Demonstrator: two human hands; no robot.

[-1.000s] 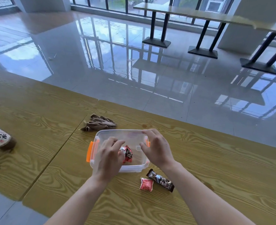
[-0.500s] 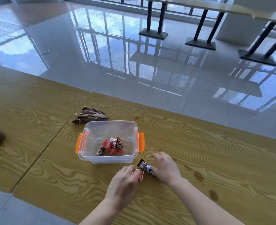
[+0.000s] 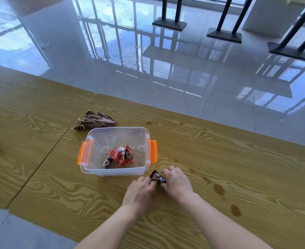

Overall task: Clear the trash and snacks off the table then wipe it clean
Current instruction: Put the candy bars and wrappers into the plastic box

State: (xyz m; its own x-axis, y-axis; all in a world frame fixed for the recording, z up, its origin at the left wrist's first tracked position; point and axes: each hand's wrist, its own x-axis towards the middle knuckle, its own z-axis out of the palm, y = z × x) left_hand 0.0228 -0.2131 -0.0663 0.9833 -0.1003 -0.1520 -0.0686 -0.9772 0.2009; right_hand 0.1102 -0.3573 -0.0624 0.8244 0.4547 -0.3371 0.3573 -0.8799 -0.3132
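On the tabletop (image 3: 220, 159), the right hand (image 3: 177, 183) pinches a dark snack wrapper (image 3: 158, 177) at the clear box's (image 3: 112, 172) five o'clock — the left hand (image 3: 139, 192) curls shut beside it, contents hidden.

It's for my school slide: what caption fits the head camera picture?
Two hands, left hand and right hand, pick up a dark snack wrapper beside a clear box.

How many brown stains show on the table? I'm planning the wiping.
About 6, faint ones uncertain: one beyond the clear box, the rest trailing right of the right hand toward the largest. Arms may hide more.
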